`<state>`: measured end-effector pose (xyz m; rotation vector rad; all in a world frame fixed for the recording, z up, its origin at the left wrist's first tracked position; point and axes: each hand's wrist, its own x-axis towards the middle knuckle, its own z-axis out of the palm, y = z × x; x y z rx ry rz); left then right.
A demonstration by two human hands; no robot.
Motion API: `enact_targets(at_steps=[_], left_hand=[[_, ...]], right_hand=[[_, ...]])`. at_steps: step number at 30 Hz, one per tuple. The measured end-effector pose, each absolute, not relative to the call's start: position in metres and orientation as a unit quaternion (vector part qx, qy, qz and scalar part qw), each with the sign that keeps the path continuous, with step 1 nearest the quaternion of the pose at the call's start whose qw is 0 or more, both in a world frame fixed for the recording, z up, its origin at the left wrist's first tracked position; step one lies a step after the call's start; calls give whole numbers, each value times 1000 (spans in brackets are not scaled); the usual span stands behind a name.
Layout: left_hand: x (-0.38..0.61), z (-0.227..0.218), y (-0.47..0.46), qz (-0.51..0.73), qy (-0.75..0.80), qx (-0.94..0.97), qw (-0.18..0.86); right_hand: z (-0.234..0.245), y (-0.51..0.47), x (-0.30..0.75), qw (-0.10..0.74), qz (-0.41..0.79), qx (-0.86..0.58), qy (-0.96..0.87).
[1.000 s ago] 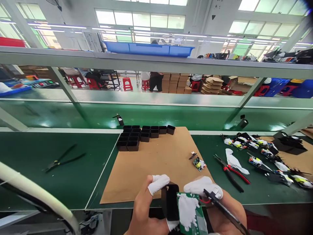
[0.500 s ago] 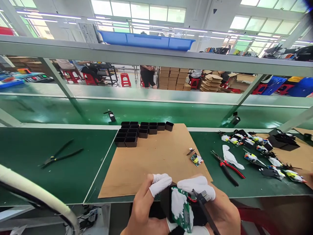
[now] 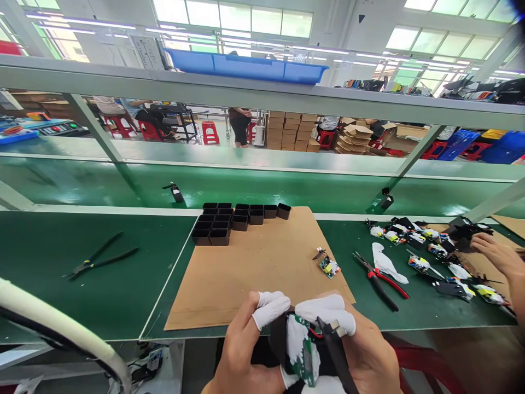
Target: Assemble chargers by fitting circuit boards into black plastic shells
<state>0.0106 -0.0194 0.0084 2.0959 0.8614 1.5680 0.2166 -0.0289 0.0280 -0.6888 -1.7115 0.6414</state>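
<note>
My left hand, with white finger cots, is closed round a black plastic case just in front of the table edge. A green circuit board smeared with white paste sits tilted at the case's opening; how deep it reaches in cannot be seen. My right hand, also in white finger cots, is closed on the board's far side, where a red wire shows. A black strip-like part with a small metal piece at its end lies across my right fingers. Its lower end is out of frame.
Several black cases stand at the back of the cardboard sheet. A loose board lies on its right side. Red-handled pliers, black-handled pliers and several boards are around. Another person's hand reaches in from the right.
The black strip-like part has turned a little across my right fingers; my hands have barely moved. Another person's hand has appeared at the right, by the black parts.
</note>
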Motion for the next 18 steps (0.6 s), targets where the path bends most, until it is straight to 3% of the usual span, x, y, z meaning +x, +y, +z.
enact_targets(at_steps=[18], left_hand=[[13,-14,-19,577,328,726,178]], right_hand=[[42,-30,211,526,251,-341,-738]])
